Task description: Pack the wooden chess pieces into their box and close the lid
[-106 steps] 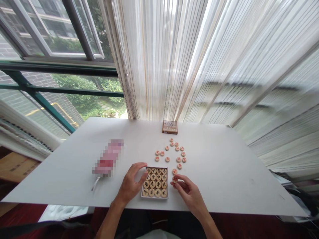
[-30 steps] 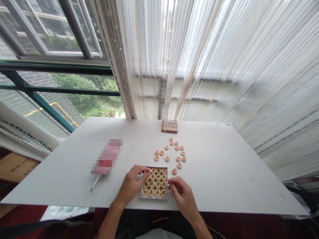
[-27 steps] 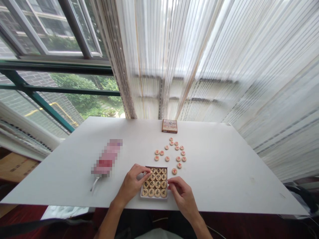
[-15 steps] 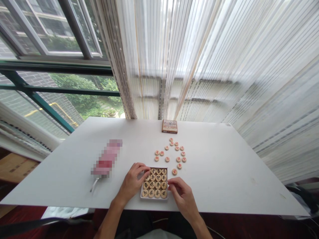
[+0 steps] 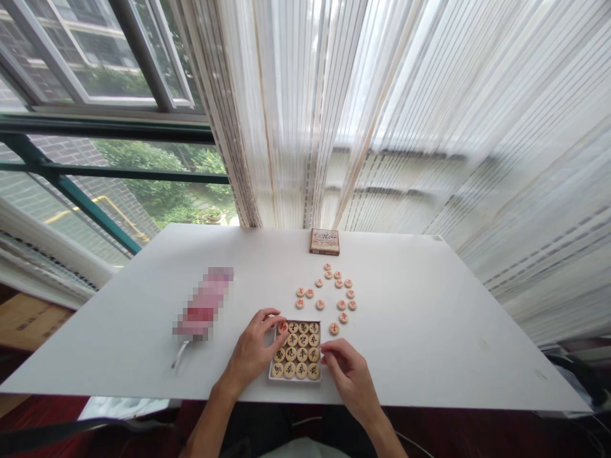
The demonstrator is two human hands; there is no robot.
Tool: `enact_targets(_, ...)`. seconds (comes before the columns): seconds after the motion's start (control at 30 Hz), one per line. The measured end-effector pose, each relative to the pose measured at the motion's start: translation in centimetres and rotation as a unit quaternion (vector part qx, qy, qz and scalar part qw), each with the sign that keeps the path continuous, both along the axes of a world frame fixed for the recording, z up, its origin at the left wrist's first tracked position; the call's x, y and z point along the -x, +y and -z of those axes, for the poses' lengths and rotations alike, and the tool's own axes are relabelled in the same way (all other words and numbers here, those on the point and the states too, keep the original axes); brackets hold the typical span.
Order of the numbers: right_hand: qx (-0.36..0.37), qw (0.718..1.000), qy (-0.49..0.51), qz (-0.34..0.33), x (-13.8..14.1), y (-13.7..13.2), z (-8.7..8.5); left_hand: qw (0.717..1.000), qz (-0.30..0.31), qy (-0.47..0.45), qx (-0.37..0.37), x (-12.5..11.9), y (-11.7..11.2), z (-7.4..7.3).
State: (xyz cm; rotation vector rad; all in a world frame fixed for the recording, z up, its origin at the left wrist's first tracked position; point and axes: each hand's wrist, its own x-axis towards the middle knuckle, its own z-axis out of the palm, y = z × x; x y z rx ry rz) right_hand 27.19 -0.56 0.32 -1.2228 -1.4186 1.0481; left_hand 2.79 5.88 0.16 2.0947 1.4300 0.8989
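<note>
Left hand (image 5: 255, 346), one: lay at the lower centre of the frame, over the upper-left corner of the tray; thumb and forefinger were parted, with the red-lettered piece (image 5: 282, 327) face up between them and not clasped.

Right hand (image 5: 351, 369), one: lay right of the tray, fingers loosely curled, fingertips at its right wall; whether they gripped that wall could not be told.

Tray (image 5: 296, 380), one, white, square, shallow: sat at the lower centre, between the hands. Contents: black-lettered pieces (image 5: 302, 354), round, pale, in close rows of four, some at the left partly hidden by the thumb; the red-lettered piece showed in the upper-left corner.

Loose pieces (image 5: 341, 305), fifteen, round, pale, red-lettered: were scattered above and to the upper right of the tray, some touching or nearly so.

Printed box (image 5: 325, 240), one, flat, brown-edged: lay above them, near the table's far edge.

Pink article (image 5: 205, 304), one, pixelated, with a white strap (image 5: 179, 353): lay left of centre.

White table (image 5: 429, 331), one: spanned the lower half.

Striped curtain (image 5: 296, 114): hung across the upper centre and right; window (image 5: 109, 57), upper left.
</note>
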Motion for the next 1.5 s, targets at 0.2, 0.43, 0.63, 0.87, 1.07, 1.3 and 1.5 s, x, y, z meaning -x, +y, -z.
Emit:
enact_targets(0.2, 0.005, 1.000, 0.002, -0.003, -0.03, -0.08, -0.17, 1.000, 0.006, 0.001, -0.003, -0.02, 0.11, 0.05)
enact_targets(0.43, 0.006, 1.000, 0.003, 0.001, 0.01, -0.08, -0.28, 1.000, 0.009, -0.007, -0.013, -0.24, 0.39, -0.07)
enact_targets(0.63, 0.003, 1.000, 0.006, 0.003, 0.00, -0.07, -0.44, 1.000, 0.009, -0.013, -0.018, -0.33, 0.40, 0.10)
enact_targets(0.87, 0.006, 1.000, 0.002, 0.004, 0.03, -0.11, -0.37, 1.000, 0.006, -0.019, -0.019, -0.37, 0.56, 0.00)
enact_targets(1.07, 0.001, 1.000, 0.002, 0.007, 0.03, -0.10, -0.44, 1.000, 0.006, -0.016, -0.011, -0.41, 0.60, 0.07)
enact_targets(1.3, -0.001, 1.000, 0.002, 0.007, 0.06, -0.11, -0.39, 1.000, 0.007, -0.018, -0.007, -0.35, 0.47, -0.08)
enact_targets(1.5, -0.001, 1.000, 0.005, 0.008, 0.07, -0.12, -0.34, 1.000, 0.010, -0.019, -0.007, -0.33, 0.50, -0.07)
